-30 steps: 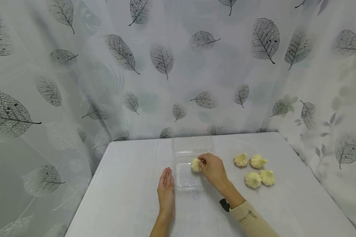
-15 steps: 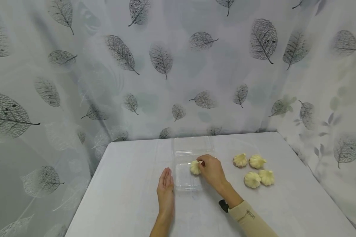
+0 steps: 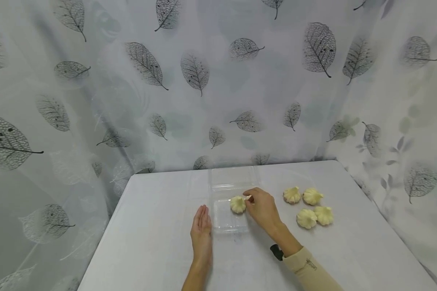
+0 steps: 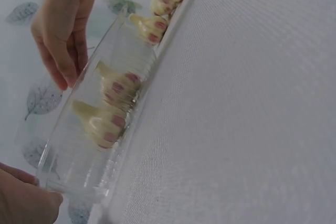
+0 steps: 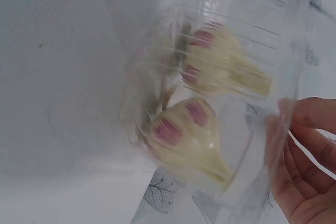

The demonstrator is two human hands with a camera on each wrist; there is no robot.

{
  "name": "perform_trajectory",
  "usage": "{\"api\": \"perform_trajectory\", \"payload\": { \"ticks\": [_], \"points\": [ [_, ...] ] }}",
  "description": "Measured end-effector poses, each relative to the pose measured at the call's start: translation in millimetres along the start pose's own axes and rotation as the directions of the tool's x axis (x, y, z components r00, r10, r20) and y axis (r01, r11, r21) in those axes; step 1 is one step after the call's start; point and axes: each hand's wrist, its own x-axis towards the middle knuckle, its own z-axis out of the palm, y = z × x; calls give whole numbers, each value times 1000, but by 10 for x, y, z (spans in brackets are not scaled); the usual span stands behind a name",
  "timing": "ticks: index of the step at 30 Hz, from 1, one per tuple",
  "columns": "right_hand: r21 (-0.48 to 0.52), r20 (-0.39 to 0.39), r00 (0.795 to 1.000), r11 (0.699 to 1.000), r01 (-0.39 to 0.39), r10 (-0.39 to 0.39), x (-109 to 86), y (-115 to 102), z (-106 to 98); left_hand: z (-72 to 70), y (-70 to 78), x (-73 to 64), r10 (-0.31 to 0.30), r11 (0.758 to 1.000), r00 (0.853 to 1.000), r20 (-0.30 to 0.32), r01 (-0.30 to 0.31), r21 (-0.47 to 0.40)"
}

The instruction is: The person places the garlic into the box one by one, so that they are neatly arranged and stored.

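Head view: right hand (image 3: 264,207) is letting go, fingers parted; garlic bulb (image 3: 237,205), seemingly placed, sitting in clear box (image 3: 222,220); straight-fingered left hand (image 3: 202,233) resting alongside.

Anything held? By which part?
Nothing, it appears: the right hand is off the garlic bulbs; the left hand lies straight beside the clear box.
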Motion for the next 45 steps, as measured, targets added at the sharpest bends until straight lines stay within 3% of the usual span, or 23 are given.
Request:
{"api": "perform_trajectory", "payload": {
  "ticks": [12,23,34,40,45],
  "points": [
    [-31,-84,996,1000,4,-7,-107,33,-287,3,0,29,-5,1000,1000,-11,5,-11],
    [-69,-138,984,990,-122,112,-216,146,-502,-22,4,41,11,1000,1000,-19,-11,4],
    [-93,-258,956,982,-165,136,-438,246,-687,-6,-5,42,-8,1000,1000,-23,8,-1],
    [-108,-271,948,973,-203,167,-526,296,-806,-5,-1,29,-1,1000,1000,-17,2,11],
    [-107,-250,937,955,-276,243,-613,372,-910,-12,3,13,6,1000,1000,-3,-6,24]
  ]
}}
